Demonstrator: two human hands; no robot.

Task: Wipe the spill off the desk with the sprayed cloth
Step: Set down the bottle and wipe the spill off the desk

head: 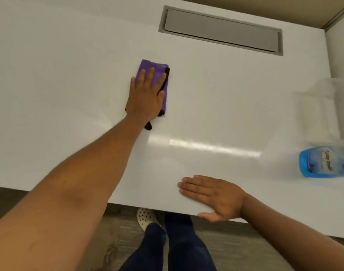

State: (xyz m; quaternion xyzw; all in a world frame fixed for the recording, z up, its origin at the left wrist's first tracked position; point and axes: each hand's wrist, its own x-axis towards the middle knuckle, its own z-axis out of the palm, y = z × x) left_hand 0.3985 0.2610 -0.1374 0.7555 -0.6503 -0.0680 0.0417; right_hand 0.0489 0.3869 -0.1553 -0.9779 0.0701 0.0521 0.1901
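A folded purple cloth (148,65) with a black edge lies flat on the white desk (225,94), near its middle. My left hand (146,94) presses down on the cloth with the fingers spread, covering most of it. My right hand (216,196) rests flat on the desk's near edge, palm down, thumb hanging over the rim, holding nothing. No spill is plainly visible; a faint sheen shows on the desk below and left of the cloth.
A clear spray bottle (321,161) with blue liquid stands at the desk's right side. A grey cable-tray lid (222,30) is set into the far part of the desk. A partition rises at the right. My legs and a white shoe show below the desk edge.
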